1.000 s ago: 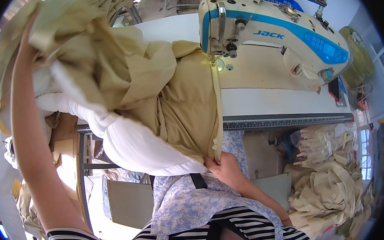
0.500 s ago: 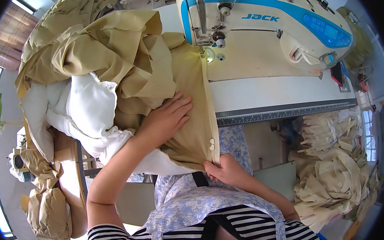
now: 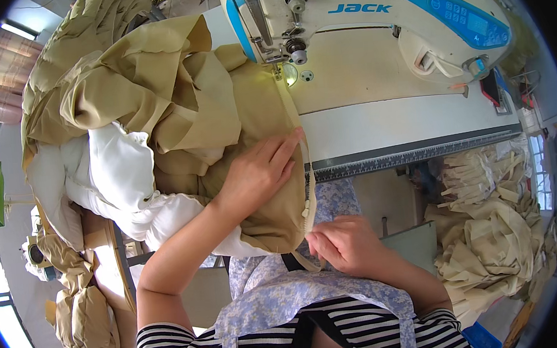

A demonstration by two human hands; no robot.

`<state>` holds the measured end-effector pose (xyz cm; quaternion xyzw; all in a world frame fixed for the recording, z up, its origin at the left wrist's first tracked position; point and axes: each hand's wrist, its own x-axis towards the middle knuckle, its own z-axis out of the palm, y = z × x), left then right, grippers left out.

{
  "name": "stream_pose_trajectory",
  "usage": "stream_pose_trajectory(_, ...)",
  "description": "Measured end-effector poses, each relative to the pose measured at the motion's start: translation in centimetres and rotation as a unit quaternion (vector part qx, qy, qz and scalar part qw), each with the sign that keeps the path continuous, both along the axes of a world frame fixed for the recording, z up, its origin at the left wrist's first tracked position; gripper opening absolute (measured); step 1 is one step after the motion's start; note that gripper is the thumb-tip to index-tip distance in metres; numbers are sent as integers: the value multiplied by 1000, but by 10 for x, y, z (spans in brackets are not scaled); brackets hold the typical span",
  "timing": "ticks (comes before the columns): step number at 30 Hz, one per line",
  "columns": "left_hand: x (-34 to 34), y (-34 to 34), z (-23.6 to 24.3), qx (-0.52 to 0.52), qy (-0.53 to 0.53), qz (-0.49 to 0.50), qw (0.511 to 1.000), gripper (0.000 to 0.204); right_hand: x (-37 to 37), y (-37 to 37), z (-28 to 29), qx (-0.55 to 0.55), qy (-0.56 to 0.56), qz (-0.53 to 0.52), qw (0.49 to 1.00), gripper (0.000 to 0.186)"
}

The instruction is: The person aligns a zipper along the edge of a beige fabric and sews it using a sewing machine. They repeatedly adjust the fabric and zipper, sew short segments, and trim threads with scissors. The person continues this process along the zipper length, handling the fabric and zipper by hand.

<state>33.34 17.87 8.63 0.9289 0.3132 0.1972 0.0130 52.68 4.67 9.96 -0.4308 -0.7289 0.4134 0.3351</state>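
My left hand [image 3: 259, 174] lies flat on a khaki fabric piece [image 3: 256, 113], its fingertips touching the edge where a pale zipper [image 3: 309, 201] runs. Close to my body, my right hand [image 3: 344, 242] is closed, thumb and fingers pinched at the zipper's lower end. A loose strip of tape [image 3: 307, 263] hangs beside it. The fabric's far end sits under the presser foot [image 3: 278, 73] of a white and blue sewing machine [image 3: 371, 23]. White padded lining [image 3: 122, 164] bulges out of the khaki garment to the left of my left hand.
A ruler strip [image 3: 416, 153] edges the white sewing table [image 3: 380, 122]. More khaki garments [image 3: 96, 17] are heaped at the far left. Cut cream fabric [image 3: 490, 241] is piled low on the right, and a khaki bundle [image 3: 86, 320] sits at the lower left.
My left hand has slid right to the zipper edge. My right hand has shifted slightly right and its grip has turned. The machine appears further left, and the zipper's lower end now curves.
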Motion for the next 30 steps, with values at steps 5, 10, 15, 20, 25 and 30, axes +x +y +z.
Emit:
stream_pose_trajectory(5, 6, -3, 4, 5, 6, 21, 1000, 57, 18, 5, -5, -67, -11, -31, 997, 29)
stream_pose_trajectory(10, 8, -2, 2, 26, -7, 12, 1000, 56, 25, 15, -62, 26, -285, -247, 926, 37)
stream_pose_trajectory(15, 6, -4, 2, 18, -11, 19, 1000, 57, 18, 24, -91, -52, 78, -138, 986, 33)
stream_pose_trajectory(20, 9, -2, 9, -6, 19, 37, 999, 58, 17, 9, -45, -297, 350, -28, 888, 23)
stream_pose_trajectory(25, 8, 8, 20, 31, -57, 68, 996, 39, 21, 45, -29, 142, -53, -30, 988, 30)
stream_pose_trajectory(30, 4, 21, 36, 35, -109, 104, 988, 31, 16, 83, -45, 280, -219, -38, 934, 72)
